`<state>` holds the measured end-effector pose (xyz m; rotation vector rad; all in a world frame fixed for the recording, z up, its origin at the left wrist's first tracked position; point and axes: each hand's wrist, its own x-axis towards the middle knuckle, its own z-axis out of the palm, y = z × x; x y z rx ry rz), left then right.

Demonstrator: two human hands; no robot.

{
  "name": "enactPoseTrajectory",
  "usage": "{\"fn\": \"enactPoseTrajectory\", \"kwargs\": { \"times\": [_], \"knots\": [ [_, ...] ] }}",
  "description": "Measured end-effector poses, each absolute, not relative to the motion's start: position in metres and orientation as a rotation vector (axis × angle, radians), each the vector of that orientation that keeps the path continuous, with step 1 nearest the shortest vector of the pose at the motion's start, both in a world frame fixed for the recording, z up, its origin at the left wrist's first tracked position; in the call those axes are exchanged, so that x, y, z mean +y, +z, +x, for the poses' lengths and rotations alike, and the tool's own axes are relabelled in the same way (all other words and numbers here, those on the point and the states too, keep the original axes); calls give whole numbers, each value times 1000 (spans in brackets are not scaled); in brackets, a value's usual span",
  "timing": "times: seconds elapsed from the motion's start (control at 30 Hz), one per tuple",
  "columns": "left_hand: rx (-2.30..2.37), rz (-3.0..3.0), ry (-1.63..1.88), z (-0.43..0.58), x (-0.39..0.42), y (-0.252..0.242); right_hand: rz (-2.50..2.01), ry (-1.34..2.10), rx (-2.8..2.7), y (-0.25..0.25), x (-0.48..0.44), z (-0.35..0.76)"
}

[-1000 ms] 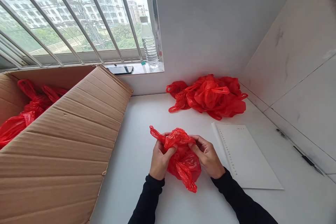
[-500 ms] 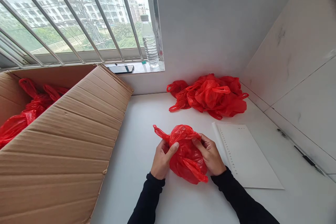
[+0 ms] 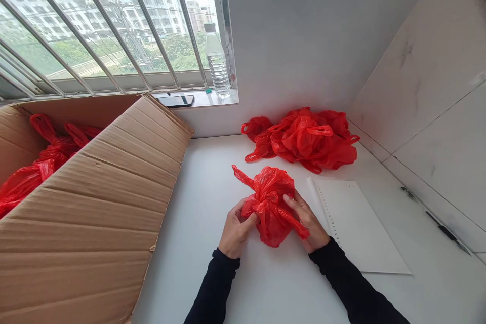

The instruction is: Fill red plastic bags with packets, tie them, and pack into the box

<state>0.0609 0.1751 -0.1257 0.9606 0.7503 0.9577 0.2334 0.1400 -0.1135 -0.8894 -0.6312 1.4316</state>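
1. Since the earlier frames the red bag [image 3: 270, 205] has been bunched tighter and carried a little farther from the table's near edge; both hands have gone with it, and its loose tail now sticks up to the left instead of hanging low.
2. The table [image 3: 212, 172] is white and sits in a corner under a barred window.
3. The cardboard box [image 3: 94, 202] takes up the left side of the table, its big flap leaning toward the middle; more red bags [image 3: 34, 172] lie inside it.
4. A pile of red bags [image 3: 307, 137] lies at the far edge, against the wall, well apart from the hands.
5. A white sheet of paper [image 3: 357, 228] lies flat toward the right edge, just beside the right hand.
6. The red bag is at the middle of the table, gripped from both sides.
7. The left hand [image 3: 235, 232] is closed on the bag's left side, thumb pressed into the plastic.
8. The right hand [image 3: 308, 223] holds the bag's right side, fingers curled over it.
9. A water bottle [image 3: 217, 63] stands on the window sill, with a phone [image 3: 175, 100] lying flat to its left.
10. A pen [image 3: 446, 233] lies along the right edge by the tiled wall.
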Motion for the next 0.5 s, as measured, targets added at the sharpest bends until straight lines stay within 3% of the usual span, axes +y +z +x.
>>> {"fn": "enactPoseTrajectory", "kwargs": {
  "times": [0.17, 0.5],
  "knots": [
    [763, 878, 1026, 62, 172, -124, -848, 1512, -778, -106, 135, 230],
    [680, 944, 924, 61, 171, -126, -949, 1349, -758, -132, 142, 236]
  ]
}}
